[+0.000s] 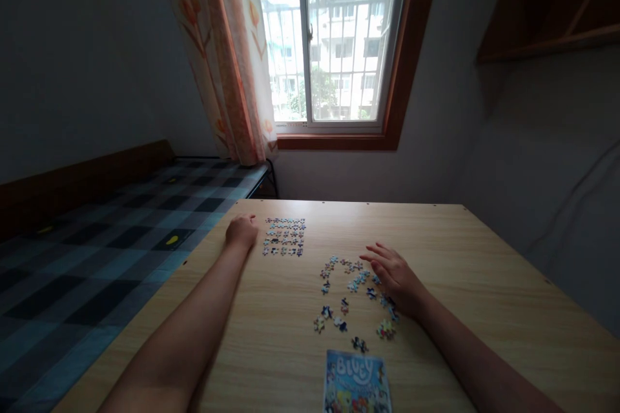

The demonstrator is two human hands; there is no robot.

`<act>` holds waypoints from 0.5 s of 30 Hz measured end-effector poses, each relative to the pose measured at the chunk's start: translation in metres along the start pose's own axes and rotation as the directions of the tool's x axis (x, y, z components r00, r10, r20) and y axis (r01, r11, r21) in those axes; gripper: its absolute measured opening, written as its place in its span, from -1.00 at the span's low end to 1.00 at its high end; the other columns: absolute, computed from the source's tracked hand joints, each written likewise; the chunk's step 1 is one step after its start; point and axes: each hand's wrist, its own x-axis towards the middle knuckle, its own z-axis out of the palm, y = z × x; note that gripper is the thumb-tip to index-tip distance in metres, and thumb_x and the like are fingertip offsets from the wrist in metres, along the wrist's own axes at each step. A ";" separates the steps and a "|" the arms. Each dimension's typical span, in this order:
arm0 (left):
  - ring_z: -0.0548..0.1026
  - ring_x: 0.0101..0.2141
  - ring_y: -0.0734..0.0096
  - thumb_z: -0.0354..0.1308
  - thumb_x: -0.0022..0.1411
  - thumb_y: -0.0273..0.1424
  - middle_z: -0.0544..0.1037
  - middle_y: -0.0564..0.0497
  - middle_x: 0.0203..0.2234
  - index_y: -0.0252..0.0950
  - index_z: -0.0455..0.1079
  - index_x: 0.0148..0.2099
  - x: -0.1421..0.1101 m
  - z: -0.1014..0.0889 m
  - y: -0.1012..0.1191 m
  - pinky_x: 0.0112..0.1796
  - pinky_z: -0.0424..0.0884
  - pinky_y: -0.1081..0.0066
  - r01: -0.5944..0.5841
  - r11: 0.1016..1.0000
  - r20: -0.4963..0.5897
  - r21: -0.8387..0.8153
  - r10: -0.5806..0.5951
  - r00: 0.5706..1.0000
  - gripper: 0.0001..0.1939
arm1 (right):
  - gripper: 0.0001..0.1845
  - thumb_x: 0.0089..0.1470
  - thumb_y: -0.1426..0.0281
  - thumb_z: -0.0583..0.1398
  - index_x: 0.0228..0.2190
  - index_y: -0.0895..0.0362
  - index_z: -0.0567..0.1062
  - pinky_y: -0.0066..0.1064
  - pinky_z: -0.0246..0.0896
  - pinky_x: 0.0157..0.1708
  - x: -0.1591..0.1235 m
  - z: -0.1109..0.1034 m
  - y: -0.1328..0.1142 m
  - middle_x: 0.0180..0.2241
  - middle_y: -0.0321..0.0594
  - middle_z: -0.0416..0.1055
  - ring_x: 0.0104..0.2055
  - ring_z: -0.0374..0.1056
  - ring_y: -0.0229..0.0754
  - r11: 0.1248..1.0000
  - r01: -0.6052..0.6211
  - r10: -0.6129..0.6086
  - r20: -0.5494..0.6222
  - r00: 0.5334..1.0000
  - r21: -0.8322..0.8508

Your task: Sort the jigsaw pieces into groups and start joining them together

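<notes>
My left hand rests on the table near its far left edge, fingers curled in, one fingertip poking out to the right. No piece shows in it, though its underside is hidden. Just right of it lie several neat rows of small jigsaw puzzle pieces. Over the right side of a loose scatter of puzzle pieces is my right hand, palm down with fingers stretched out and apart. Some pieces lie under or right beside that palm. Nothing is visible between its fingers.
A blue picture card or box marked "Bluey" lies at the near edge of view on the wooden table. A bed with a checked cover stands left. Beyond are a curtain and a window; a shelf hangs upper right.
</notes>
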 end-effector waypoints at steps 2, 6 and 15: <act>0.49 -0.05 0.06 -0.05 0.26 -0.41 0.56 -0.25 -0.04 -0.40 0.55 -0.01 -0.002 -0.001 0.003 -0.01 0.36 0.23 0.027 1.000 0.000 0.011 -0.027 1.000 -0.59 | -0.44 0.34 0.08 -0.14 0.05 -0.04 0.53 0.10 -0.05 0.27 0.001 0.001 0.001 0.20 -0.14 0.35 0.34 0.08 0.07 1.000 -0.011 0.012 0.053 0.999 -0.017; 0.40 0.00 -0.07 -0.11 0.32 -0.30 0.48 -0.33 -0.01 -0.37 0.51 0.00 -0.010 -0.006 0.014 -0.05 0.34 0.09 0.108 0.991 -0.063 0.082 -0.103 0.993 -0.56 | -0.41 0.34 0.04 -0.20 0.11 -0.14 0.47 0.19 -0.18 0.28 0.003 0.001 0.000 0.27 -0.20 0.25 0.39 -0.03 0.08 0.997 -0.026 0.036 0.139 0.990 -0.074; 0.07 0.27 -0.04 -0.15 0.38 -0.21 0.20 -0.31 0.28 -0.38 0.30 0.26 -0.046 -0.011 0.025 0.20 -0.04 -0.11 0.110 0.984 -0.204 0.139 -0.080 0.976 -0.46 | -0.30 0.35 0.06 -0.25 -0.12 -0.07 0.64 0.10 -0.12 0.27 0.009 0.006 0.007 0.21 -0.18 0.34 0.35 0.04 0.06 0.991 -0.099 0.103 0.034 0.994 -0.087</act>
